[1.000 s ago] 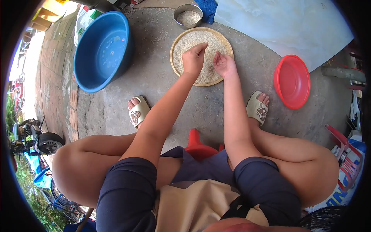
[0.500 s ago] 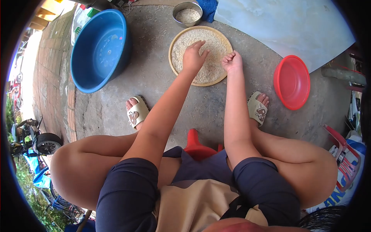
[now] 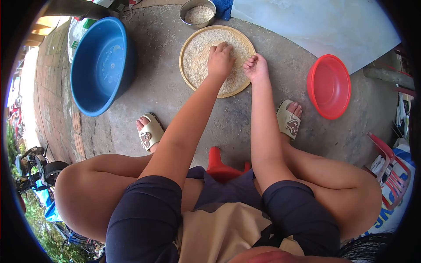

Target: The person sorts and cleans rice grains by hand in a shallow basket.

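Observation:
A round woven tray [image 3: 186, 46] lies on the concrete floor in front of me, spread with pale rice grains [image 3: 197, 57]. My left hand [image 3: 220, 59] rests palm down on the grains near the tray's middle, fingers together and flat. My right hand [image 3: 255, 67] hovers at the tray's right rim, its fingers curled into a loose fist, palm turned up; whether it holds any grains is hidden. A small steel bowl [image 3: 198, 13] with more rice stands just beyond the tray.
A large blue basin [image 3: 100, 63] sits to the left, a red plastic bowl [image 3: 329, 86] to the right. A pale sheet [image 3: 315, 26] covers the far right floor. My sandalled feet [image 3: 149, 133] flank a red stool [image 3: 217, 164]. Red plastic chair [image 3: 388, 171] stands at the right edge.
My left hand went from pinching above the grains to lying flat on them. My right hand closed from open palm into a loose fist and shifted to the tray's right rim.

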Motion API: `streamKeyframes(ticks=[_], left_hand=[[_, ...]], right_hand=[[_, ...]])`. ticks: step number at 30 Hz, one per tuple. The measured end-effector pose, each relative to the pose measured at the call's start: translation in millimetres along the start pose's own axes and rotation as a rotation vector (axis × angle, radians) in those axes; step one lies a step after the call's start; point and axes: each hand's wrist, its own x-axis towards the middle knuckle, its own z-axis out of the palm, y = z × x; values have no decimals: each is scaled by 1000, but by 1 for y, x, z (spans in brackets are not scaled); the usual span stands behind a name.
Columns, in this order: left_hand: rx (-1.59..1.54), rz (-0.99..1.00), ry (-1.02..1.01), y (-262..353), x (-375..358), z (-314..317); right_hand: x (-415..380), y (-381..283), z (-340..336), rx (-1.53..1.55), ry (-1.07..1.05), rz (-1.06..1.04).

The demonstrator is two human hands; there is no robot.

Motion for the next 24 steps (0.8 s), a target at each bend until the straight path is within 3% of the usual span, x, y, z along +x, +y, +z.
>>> streamKeyframes(ticks=[12,15,17,20,24], left_hand=[[-159,167,-45,-6,-30,2],[-253,92,-54,-4,-30,-6],[-421,-260,-113,0,-29,-14],[-542,-375,-78,7,-20,-26],[-693,-272,-73,28,-3,-35]], right_hand=[[-5,7,1,-20,2,-87],[-2,8,-6,-46,-64,-84],[0,10,-9,-54,-100,-96],[-3,10,-7,-100,-87,-107],[-15,8,3,-79,-100,-86]])
